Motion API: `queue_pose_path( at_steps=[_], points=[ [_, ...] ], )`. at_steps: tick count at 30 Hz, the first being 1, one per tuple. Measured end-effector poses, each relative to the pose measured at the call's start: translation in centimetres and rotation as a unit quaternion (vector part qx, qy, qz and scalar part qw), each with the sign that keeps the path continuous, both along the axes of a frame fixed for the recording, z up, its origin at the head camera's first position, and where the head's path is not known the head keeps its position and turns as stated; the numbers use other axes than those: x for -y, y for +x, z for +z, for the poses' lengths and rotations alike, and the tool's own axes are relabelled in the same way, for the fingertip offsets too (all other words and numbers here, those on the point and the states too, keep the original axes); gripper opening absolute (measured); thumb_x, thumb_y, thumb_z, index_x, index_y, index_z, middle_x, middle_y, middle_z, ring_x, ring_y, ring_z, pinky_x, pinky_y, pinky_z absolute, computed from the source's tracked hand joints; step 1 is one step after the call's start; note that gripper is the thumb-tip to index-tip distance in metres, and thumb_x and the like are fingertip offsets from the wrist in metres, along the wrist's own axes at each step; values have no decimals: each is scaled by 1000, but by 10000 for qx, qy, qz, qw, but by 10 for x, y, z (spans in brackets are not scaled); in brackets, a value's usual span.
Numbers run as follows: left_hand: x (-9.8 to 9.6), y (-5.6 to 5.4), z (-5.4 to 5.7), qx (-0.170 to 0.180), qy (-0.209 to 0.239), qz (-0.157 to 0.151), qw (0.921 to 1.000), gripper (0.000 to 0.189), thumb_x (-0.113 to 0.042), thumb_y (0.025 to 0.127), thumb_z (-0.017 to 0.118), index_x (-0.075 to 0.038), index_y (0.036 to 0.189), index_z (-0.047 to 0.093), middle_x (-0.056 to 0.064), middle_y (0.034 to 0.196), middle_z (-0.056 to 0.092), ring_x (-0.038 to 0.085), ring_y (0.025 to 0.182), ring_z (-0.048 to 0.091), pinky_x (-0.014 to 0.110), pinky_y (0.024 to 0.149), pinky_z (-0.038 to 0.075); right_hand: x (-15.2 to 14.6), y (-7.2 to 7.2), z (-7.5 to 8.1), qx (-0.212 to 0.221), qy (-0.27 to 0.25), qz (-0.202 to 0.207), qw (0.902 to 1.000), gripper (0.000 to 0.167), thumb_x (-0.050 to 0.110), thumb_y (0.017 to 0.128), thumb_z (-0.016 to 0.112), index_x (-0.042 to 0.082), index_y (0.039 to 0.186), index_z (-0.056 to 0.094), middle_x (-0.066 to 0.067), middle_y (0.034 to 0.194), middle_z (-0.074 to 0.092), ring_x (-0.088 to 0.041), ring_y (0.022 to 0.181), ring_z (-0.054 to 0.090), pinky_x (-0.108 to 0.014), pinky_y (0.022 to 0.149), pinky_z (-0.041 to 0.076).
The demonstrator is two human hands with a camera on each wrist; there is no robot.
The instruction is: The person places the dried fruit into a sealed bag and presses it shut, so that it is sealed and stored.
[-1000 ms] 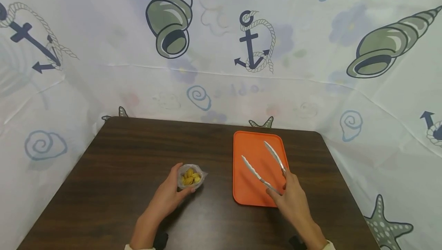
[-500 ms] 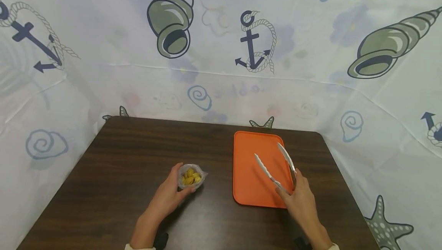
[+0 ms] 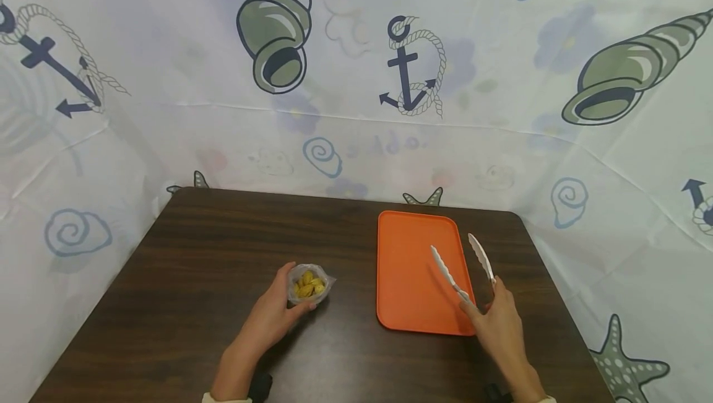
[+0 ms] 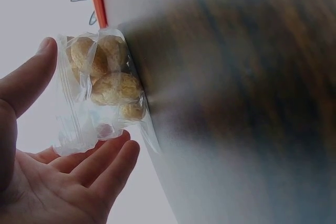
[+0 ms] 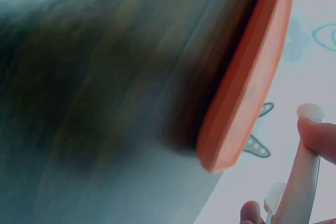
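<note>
My left hand [image 3: 270, 316] holds a small open-topped clear plastic bag [image 4: 71, 121] of yellow-brown, wrinkled round pieces [image 4: 115, 88] from its left side, thumb and fingers around it. The exact kind of food cannot be told. The bag stands upright on the table. In my right hand [image 3: 498, 322] is a pair of metal tongs [image 3: 448, 275], gripped near the handle end with their arms spread apart. Nothing sits between the tips. One tong arm is over the right part of the orange tray [image 3: 418, 285]; the other reaches past the tray's right edge.
A dark wood-grain table [image 3: 234, 229] carries everything. Behind and at both sides hangs a pale cloth [image 3: 356, 62] printed with shells, anchors and starfish. The low-rimmed tray lies right of the bag, near the table's right side.
My right hand has moved to the right with the tongs, from over the middle of the tray to its right edge. The left hand and bag have stayed put.
</note>
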State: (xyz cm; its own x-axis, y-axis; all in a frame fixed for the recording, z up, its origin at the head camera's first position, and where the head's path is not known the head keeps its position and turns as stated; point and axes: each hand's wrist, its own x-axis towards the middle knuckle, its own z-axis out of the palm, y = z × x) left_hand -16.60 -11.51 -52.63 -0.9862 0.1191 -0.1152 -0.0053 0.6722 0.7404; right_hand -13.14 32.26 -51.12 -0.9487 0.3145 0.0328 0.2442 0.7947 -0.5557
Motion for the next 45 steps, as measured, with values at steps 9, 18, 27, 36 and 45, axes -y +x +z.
queue_pose_path(
  at_steps=[9, 18, 27, 36, 45],
  points=[
    [-1, 1, 0, 25, -4, 50, 10000, 99, -40, 91, 80, -15, 163, 17, 25, 157, 45, 44, 136, 54, 61, 101, 47, -12, -1, -7, -123, 71, -212, 9997, 100, 41, 91, 78, -10, 157, 24, -35, 130, 52, -46, 104, 65, -63, 83, 50],
    [0, 2, -1, 32, -7, 37, 10000, 98, -43, 91, 79, -15, 163, 18, 24, 156, 47, 42, 134, 55, 60, 100, 48, -26, -5, -16, -209, 128, -476, 9986, 98, 40, 90, 78, -13, 155, 25, -38, 129, 52, -50, 103, 65, -69, 87, 47],
    [0, 1, -1, -8, -39, 47, 10000, 98, -42, 91, 79, -15, 163, 18, 24, 155, 48, 41, 134, 56, 60, 101, 48, -45, -10, -25, -245, 256, -894, 9954, 89, 38, 87, 82, -16, 141, 37, -42, 120, 54, -65, 108, 55, -73, 86, 44],
    [2, 0, -3, 122, -72, 87, 9999, 99, -43, 91, 79, -15, 163, 18, 24, 153, 50, 40, 131, 58, 59, 98, 50, -55, -14, -26, 122, 409, -925, 9948, 80, 37, 89, 78, -24, 124, 40, -48, 110, 53, -67, 100, 56, -70, 82, 44],
    [2, -3, -4, 107, -1, 54, 9999, 99, -43, 90, 80, -15, 163, 18, 24, 155, 48, 41, 134, 55, 60, 101, 48, -58, -20, -24, 722, 1032, -660, 9898, 87, 56, 87, 75, -23, 106, 44, -47, 99, 55, -64, 90, 59, -66, 73, 50]
  ],
)
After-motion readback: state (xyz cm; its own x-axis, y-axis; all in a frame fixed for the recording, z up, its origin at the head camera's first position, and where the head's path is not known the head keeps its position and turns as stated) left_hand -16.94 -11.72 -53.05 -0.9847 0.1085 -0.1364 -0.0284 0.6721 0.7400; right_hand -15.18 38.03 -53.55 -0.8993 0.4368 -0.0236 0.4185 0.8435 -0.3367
